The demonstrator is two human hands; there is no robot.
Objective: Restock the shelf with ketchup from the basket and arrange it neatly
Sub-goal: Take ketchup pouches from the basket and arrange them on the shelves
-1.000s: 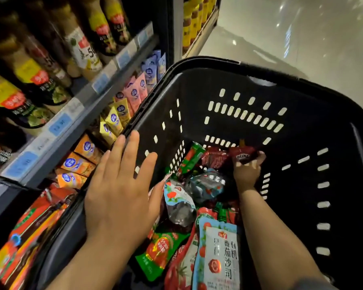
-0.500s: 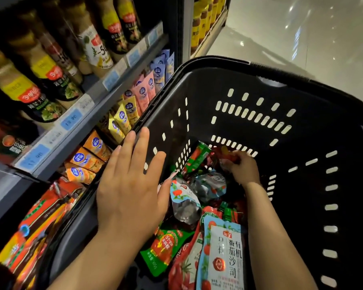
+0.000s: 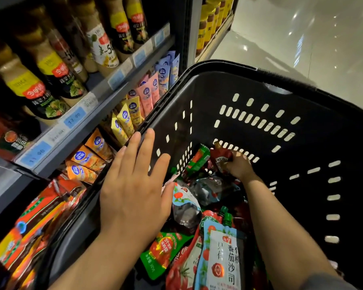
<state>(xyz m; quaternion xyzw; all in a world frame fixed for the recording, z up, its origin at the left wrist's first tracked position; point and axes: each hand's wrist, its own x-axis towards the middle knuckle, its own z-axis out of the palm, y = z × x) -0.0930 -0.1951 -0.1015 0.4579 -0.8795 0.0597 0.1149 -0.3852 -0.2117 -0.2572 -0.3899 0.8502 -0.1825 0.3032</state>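
A black plastic basket (image 3: 302, 105) fills the right of the view, with several ketchup pouches heaped in its bottom. Deep inside, at the far end of the heap, my right hand (image 3: 240, 167) grips a dark red Heinz ketchup pouch (image 3: 221, 159). My left hand (image 3: 136, 185) lies flat with straight fingers over the basket's left rim. A blue and white ketchup pouch (image 3: 222, 260) lies nearest me, a green one (image 3: 166, 250) beside it. The shelf (image 3: 105, 97) stands at the left, with red ketchup pouches (image 3: 40, 216) on its lowest level.
Dressing bottles (image 3: 50, 74) line the upper shelf above blue price tags (image 3: 73, 119). Orange, yellow, pink and blue sauce pouches (image 3: 134, 109) stand on the level below, tight against the basket's left wall. Shiny floor (image 3: 302, 38) stretches beyond the basket.
My right hand has closed on the Heinz pouch at the far end of the heap and tipped it upright. My left hand has stayed flat over the left rim.
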